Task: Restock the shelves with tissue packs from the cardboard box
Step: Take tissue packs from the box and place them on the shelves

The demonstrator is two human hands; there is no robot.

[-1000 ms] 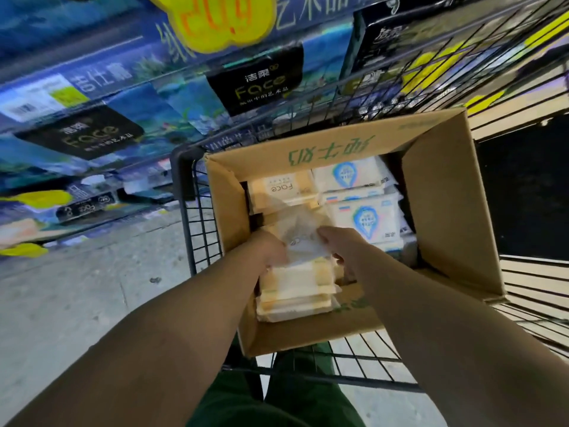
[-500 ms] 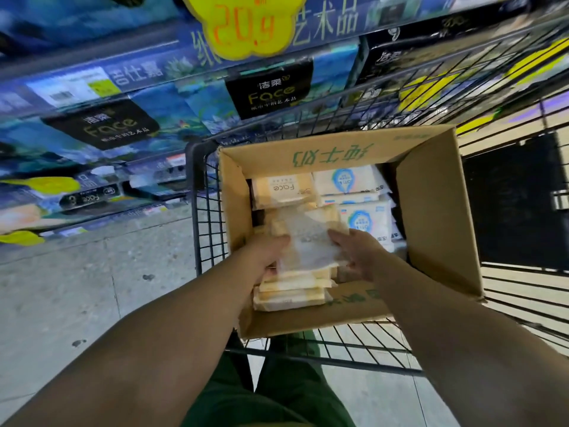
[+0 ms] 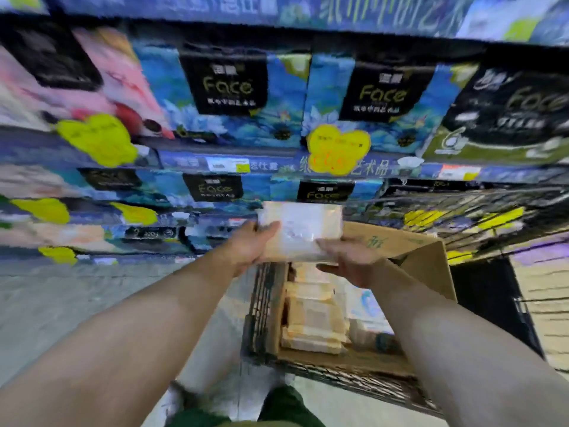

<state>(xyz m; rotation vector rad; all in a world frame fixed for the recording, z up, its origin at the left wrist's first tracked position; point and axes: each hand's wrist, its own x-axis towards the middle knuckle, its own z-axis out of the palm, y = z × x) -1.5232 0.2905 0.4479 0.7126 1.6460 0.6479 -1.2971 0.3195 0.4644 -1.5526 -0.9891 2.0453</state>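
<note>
A pale yellow-and-white tissue pack (image 3: pixel 303 229) is held in the air above the open cardboard box (image 3: pixel 431 266). My left hand (image 3: pixel 252 246) grips its left end with the thumb on top, and my right hand (image 3: pixel 348 260) grips its near right side. More cream tissue packs (image 3: pixel 311 315) and white packs with blue logos (image 3: pixel 368 303) lie stacked inside the box. The shelves (image 3: pixel 228 163) ahead carry blue "Face" tissue bundles (image 3: pixel 234 97). The frame is motion-blurred.
The box sits in a black wire shopping cart (image 3: pixel 261 309). Yellow price tags (image 3: pixel 337 151) hang on the shelf edges. Pink bundles (image 3: pixel 101 81) fill the upper left shelf, dark ones (image 3: pixel 505 112) the right. Grey floor (image 3: pixel 61 309) lies to the left.
Both hands have lifted the tissue pack up out of the box, and my view has swung upward from the box toward the shelves.
</note>
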